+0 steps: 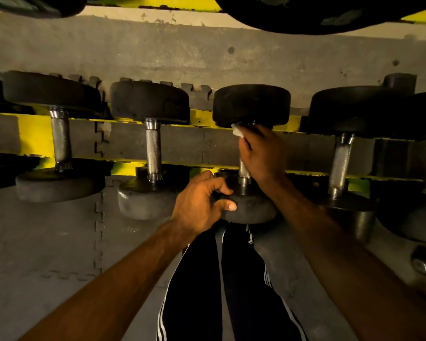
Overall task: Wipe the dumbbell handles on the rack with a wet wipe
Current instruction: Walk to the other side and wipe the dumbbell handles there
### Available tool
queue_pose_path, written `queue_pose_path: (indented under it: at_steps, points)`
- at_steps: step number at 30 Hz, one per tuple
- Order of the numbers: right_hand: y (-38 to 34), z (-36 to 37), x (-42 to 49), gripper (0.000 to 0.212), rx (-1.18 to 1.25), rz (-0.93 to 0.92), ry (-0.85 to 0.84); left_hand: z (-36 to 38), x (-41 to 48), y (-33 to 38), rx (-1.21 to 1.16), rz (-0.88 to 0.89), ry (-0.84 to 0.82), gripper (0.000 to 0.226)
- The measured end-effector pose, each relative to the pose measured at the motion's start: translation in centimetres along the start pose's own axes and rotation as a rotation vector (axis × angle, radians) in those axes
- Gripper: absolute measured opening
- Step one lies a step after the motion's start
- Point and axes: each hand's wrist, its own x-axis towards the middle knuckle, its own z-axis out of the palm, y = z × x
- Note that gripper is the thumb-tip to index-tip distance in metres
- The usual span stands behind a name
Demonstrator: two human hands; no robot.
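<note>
Several black dumbbells with knurled steel handles lie across a yellow rack. My left hand grips the near head of the middle dumbbell, thumb on its rim. My right hand is wrapped around that dumbbell's handle, high up near the far head, with a white wet wipe pressed under the fingers; a corner of the wipe sticks out at the top. Most of the handle is hidden by the hand.
Two dumbbells lie to the left and two to the right on the same rack. An upper yellow shelf with dark plates hangs overhead. Grey interlocking floor mats and my black striped trousers are below.
</note>
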Motion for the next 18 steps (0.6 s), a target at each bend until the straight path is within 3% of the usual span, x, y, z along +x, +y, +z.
queue_pose_path:
  at_steps: [5,9,12,16,18]
  points:
    - [0.8,0.2,0.0,0.023,0.447,0.622,0.061,-0.2,0.2,0.2,-0.001,-0.008,-0.014,0.033]
    - [4.0,1.6,2.6,0.014,0.882,1.105,-0.39,-0.3,0.6,0.2,0.016,-0.011,-0.029,0.026]
    - [6.5,3.5,2.4,0.029,1.148,1.114,-0.566,-0.3,0.5,0.2,0.016,0.0,-0.018,0.027]
    - [3.3,2.9,2.2,0.043,1.609,1.093,-0.553,-0.5,0.2,-0.3,0.013,-0.013,0.003,0.036]
    - [2.9,3.1,2.0,0.043,1.642,1.042,-0.511,-0.4,0.2,-0.2,0.014,-0.018,0.009,0.032]
